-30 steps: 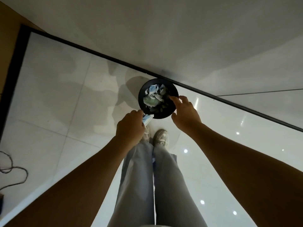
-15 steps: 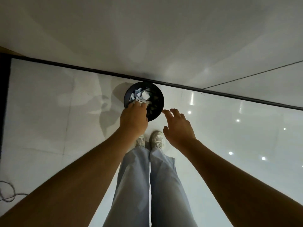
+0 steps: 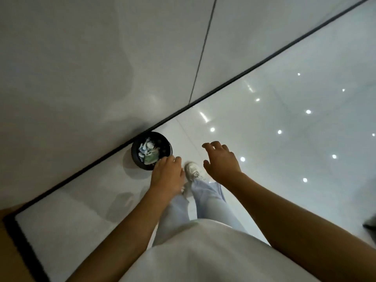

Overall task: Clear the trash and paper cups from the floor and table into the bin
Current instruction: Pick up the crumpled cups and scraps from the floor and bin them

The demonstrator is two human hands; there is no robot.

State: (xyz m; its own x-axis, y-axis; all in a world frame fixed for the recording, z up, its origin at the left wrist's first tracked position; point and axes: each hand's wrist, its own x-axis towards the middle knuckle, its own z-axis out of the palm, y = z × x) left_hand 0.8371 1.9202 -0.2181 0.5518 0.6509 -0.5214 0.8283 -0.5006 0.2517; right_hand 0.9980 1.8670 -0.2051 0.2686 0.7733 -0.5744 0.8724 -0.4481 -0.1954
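Against the dark baseboard strip (image 3: 85, 169) at the foot of the wall stands the bin (image 3: 151, 151) — a small round black tub on the glossy white floor (image 3: 284, 123). Inside lies the trash (image 3: 148, 151): crumpled white and pale blue paper with a greenish scrap, heaped near the rim. Such stuff looks light, soft and easily crushed; a loose pinch anywhere on a wad would lift it, though it may spring open or drift when dropped. The bin itself seems light and likely to slide on this slick tile, so its rim is the place to steady it.

The left hand (image 3: 166, 176) hovers at the bin's near edge, fingers relaxed and holding nothing. The right hand (image 3: 220, 161) — further right, above a white shoe (image 3: 192, 169) — is spread wide, empty.
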